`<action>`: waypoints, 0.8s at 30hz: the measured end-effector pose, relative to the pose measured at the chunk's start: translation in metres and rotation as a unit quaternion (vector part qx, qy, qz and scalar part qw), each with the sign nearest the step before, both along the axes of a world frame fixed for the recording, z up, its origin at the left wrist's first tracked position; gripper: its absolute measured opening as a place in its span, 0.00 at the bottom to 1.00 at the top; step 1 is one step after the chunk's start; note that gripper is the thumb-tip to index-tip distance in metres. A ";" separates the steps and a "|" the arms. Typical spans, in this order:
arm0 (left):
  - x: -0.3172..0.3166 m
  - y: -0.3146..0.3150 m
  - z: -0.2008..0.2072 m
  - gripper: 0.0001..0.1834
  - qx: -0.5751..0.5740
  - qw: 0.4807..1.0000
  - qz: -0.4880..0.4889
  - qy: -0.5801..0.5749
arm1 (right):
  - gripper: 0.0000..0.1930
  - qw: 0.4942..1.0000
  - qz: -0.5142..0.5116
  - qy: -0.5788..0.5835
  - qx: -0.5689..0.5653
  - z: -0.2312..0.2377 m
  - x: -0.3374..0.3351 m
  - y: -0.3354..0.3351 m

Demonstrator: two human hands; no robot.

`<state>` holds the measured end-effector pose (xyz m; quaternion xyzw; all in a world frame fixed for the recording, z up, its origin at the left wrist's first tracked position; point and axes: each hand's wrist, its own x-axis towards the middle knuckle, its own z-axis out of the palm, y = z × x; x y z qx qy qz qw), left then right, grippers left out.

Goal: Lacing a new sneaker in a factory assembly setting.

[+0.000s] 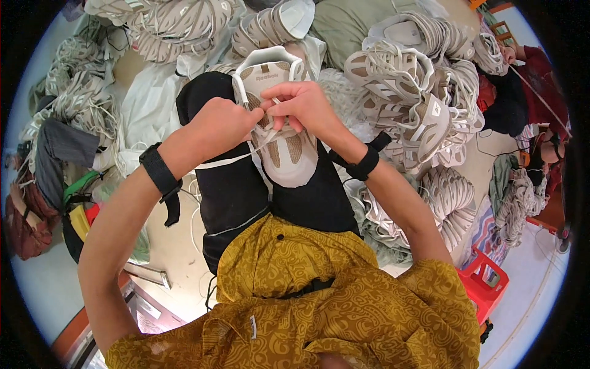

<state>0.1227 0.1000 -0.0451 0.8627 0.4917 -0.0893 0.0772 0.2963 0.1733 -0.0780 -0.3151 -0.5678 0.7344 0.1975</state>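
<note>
1. Nearest you: mustard shirt, thin cloth with a swirl print. Red stool is near right, smooth moulded plastic with a slot in it.
2. Black trousers, matte fabric, form your work surface. Shoe sits across your knees, toe near, collar far. Risk: it could roll or slide if your knees part or you pull hard sideways; nothing else seems to brace it.
3. Shoe build: off-white rounded toe, tan mesh panels, padded collar. Sole hidden from here.
4. Shoelace is flat, pale, flexible; one run trails left over your leg. Risk: it could twist, or catch under the shoe, if that slack stays loose.
5. Your left hand is curled, thumb and finger pinching at the lace. Your right hand pinches lace too, other fingers bent. Risk: crowded fingertips could cross strands or lose grip.
6. Right: shoe pile, layered, lace loops dangling; could snag your wrist strap.
7. Far left: crinkled white plastic sheet. Farther: ribbed upper stack.
</note>
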 end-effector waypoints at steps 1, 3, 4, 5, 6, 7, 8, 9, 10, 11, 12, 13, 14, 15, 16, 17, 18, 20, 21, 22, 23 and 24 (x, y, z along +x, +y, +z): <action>0.000 -0.001 -0.001 0.18 0.002 1.000 -0.001 0.003 | 0.14 1.000 0.005 0.005 -0.002 -0.001 -0.001 0.000; -0.001 -0.005 -0.002 0.17 -0.012 0.999 0.041 -0.028 | 0.14 1.000 0.005 0.010 -0.008 -0.002 -0.001 0.000; -0.001 -0.007 -0.002 0.17 -0.010 0.999 0.038 -0.026 | 0.14 1.000 0.017 0.003 0.002 -0.003 -0.002 0.000; -0.002 -0.009 -0.002 0.16 -0.003 0.998 0.037 -0.043 | 0.13 0.999 0.027 -0.014 0.015 -0.003 -0.002 0.000; -0.002 -0.011 -0.002 0.16 -0.004 0.998 0.040 -0.055 | 0.13 1.000 0.028 -0.006 0.012 -0.003 -0.003 -0.001; -0.002 -0.012 -0.002 0.16 0.007 0.998 0.036 -0.060 | 0.13 0.999 0.049 -0.014 0.017 -0.003 -0.005 -0.001; -0.003 -0.013 -0.002 0.15 0.011 0.997 0.041 -0.060 | 0.12 0.997 0.071 -0.026 0.027 -0.002 -0.007 0.000; -0.003 -0.015 -0.001 0.15 0.018 0.996 0.045 -0.069 | 0.12 0.997 0.072 -0.020 0.025 -0.001 -0.010 0.000; -0.003 -0.018 -0.001 0.15 0.016 0.997 0.047 -0.059 | 0.12 0.992 0.099 -0.047 0.057 0.000 -0.012 0.000; -0.002 -0.020 -0.002 0.14 0.027 0.997 0.058 -0.049 | 0.12 0.985 0.124 -0.075 0.091 0.002 -0.014 0.001; -0.001 -0.023 -0.003 0.14 0.037 0.996 0.069 -0.040 | 0.12 0.985 0.124 -0.075 0.093 0.003 -0.016 0.000; 0.000 -0.025 -0.005 0.14 0.039 0.996 0.069 -0.041 | 0.13 0.985 0.119 -0.075 0.104 0.004 -0.016 -0.001; 0.000 -0.027 -0.008 0.13 0.076 0.994 0.061 -0.053 | 0.13 0.982 0.116 -0.094 0.115 0.005 -0.017 -0.003; -0.001 -0.028 -0.010 0.12 0.098 0.992 0.057 -0.062 | 0.13 0.983 0.118 -0.077 0.116 0.006 -0.017 -0.003; -0.001 -0.030 -0.012 0.12 0.112 0.990 0.055 -0.065 | 0.13 0.978 0.121 -0.097 0.136 0.006 -0.017 -0.004; -0.002 -0.030 -0.014 0.11 0.132 0.988 0.046 -0.071 | 0.14 0.972 0.123 -0.120 0.158 0.007 -0.019 -0.005; -0.004 -0.030 -0.016 0.11 0.144 0.986 0.039 -0.074 | 0.14 0.973 0.125 -0.116 0.156 0.007 -0.021 -0.005; -0.006 -0.032 -0.018 0.11 0.163 0.984 0.036 -0.064 | 0.15 0.936 0.171 -0.178 0.251 0.007 -0.026 -0.005; -0.006 -0.033 -0.019 0.11 0.175 0.982 0.034 -0.059 | 0.15 0.937 0.168 -0.175 0.253 0.007 -0.027 -0.004; -0.006 -0.034 -0.020 0.11 0.171 0.983 0.035 -0.057 | 0.15 0.929 0.179 -0.167 0.277 0.007 -0.028 -0.004; -0.006 -0.034 -0.021 0.11 0.173 0.982 0.041 -0.066 | 0.15 0.920 0.192 -0.159 0.303 0.008 -0.029 -0.003; -0.006 -0.034 -0.022 0.11 0.175 0.980 0.048 -0.078 | 0.15 0.919 0.194 -0.160 0.302 0.007 -0.030 -0.002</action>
